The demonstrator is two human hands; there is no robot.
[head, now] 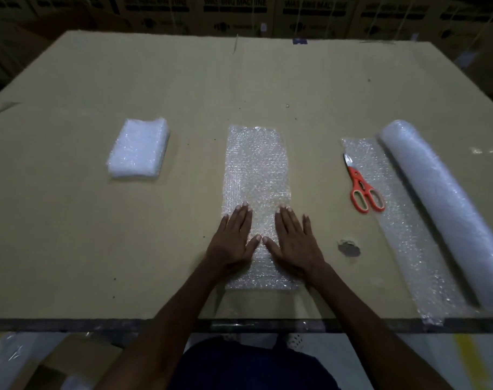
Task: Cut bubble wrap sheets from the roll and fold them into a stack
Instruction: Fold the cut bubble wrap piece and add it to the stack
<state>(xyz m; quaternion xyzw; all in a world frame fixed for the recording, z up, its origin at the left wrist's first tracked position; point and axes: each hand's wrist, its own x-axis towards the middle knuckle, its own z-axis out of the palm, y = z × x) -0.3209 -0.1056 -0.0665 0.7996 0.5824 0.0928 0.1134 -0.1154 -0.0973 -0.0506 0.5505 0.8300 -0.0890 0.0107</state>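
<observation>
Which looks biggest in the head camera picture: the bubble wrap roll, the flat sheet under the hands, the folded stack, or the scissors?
1. Bubble wrap roll, though it lies partly nearer the camera.
2. Flat sheet.
3. Folded stack.
4. Scissors, clearly smallest.

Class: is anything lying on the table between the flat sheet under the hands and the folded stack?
Nothing visible. Only bare table separates the sheet from the stack; the scissors lie on the other side.

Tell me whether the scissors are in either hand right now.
No, the scissors lie on the unrolled bubble wrap beside the roll, while the left hand and right hand press flat on the cut sheet.
</observation>
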